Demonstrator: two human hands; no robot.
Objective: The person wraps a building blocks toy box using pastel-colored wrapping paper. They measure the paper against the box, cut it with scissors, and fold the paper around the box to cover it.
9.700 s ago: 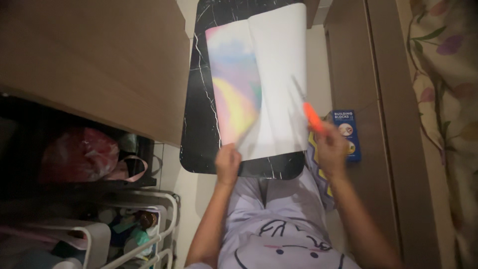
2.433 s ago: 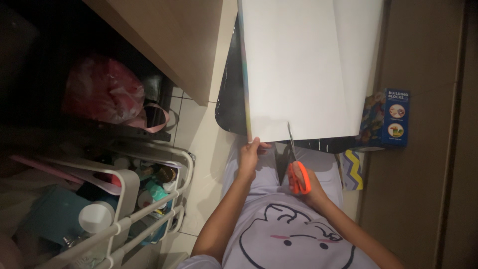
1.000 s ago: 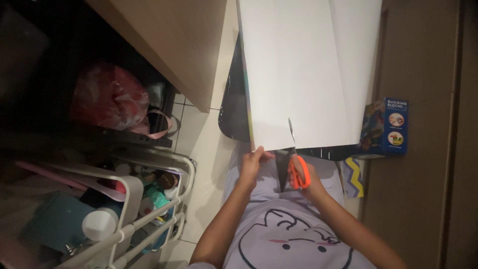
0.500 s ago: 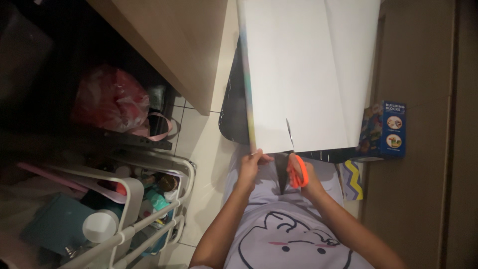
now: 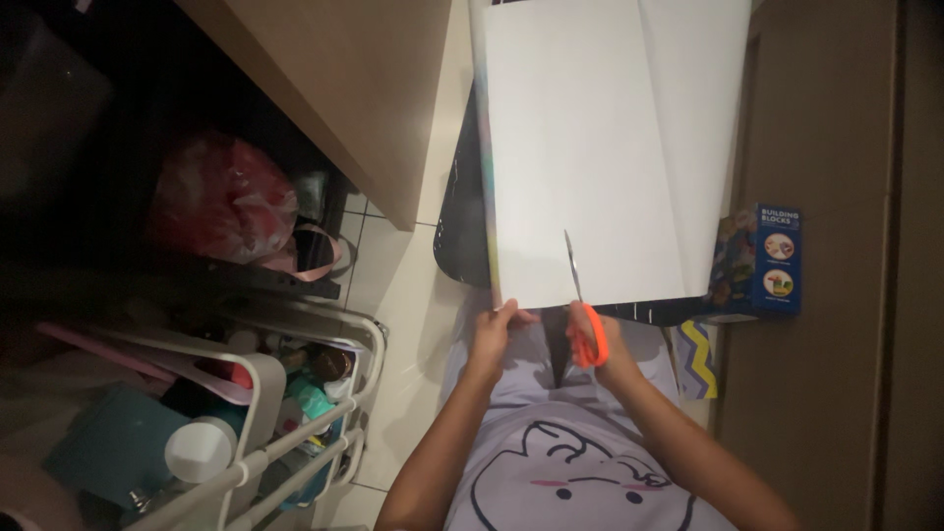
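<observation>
A large white sheet of paper [image 5: 590,147], its coloured side facing down, lies over a small black marbled table [image 5: 460,226]. My left hand [image 5: 495,327] pinches the sheet's near left corner. My right hand [image 5: 602,342] grips orange-handled scissors [image 5: 584,313]. Their blades point away from me and sit in the sheet's near edge, a little right of my left hand. A thin rainbow strip shows along the sheet's left edge.
A blue toy-block box [image 5: 775,259] lies on the floor at the right beside a brown door. A wooden panel [image 5: 344,88] stands at the upper left. A white wire cart [image 5: 265,413] with bottles and a red bag [image 5: 221,197] are at the left.
Earlier the sheet showed its rainbow face and the scissors were raised. Since then the white side faces up, and the blades have moved slightly further into the near edge.
</observation>
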